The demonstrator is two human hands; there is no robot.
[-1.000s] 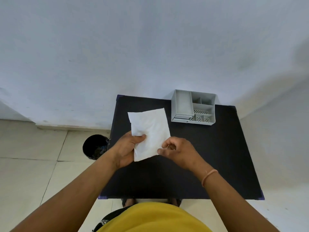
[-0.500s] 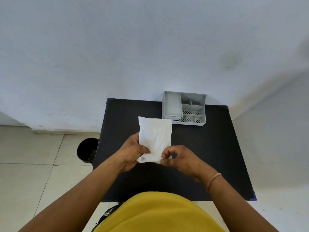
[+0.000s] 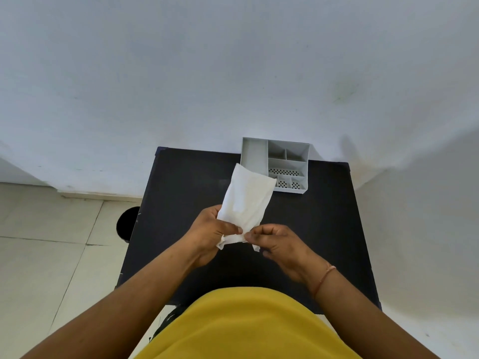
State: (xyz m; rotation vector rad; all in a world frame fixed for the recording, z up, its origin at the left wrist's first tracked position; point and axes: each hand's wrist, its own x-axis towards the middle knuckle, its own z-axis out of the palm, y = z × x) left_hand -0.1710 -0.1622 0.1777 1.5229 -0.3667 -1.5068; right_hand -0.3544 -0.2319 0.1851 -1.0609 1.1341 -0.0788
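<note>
A white paper napkin (image 3: 246, 200) is held up over the black table (image 3: 311, 229), gathered narrow at its lower end and fanning wider toward the top. My left hand (image 3: 210, 237) grips the gathered lower end from the left, thumb across the front. My right hand (image 3: 277, 242) pinches the same bunched end from the right, its fingers curled. The two hands almost touch at the napkin's lower end. The napkin's top edge overlaps the near left corner of a grey compartment organizer (image 3: 285, 164).
The grey organizer stands at the table's far edge against a white wall (image 3: 233, 73); its compartments look empty. A black round bin (image 3: 127, 224) sits on the tiled floor left of the table. My yellow shirt (image 3: 246, 327) fills the bottom of the view.
The napkin went from a flat open sheet to a narrowed, bunched shape. My hands came together at its lower end, and the view shifted slightly.
</note>
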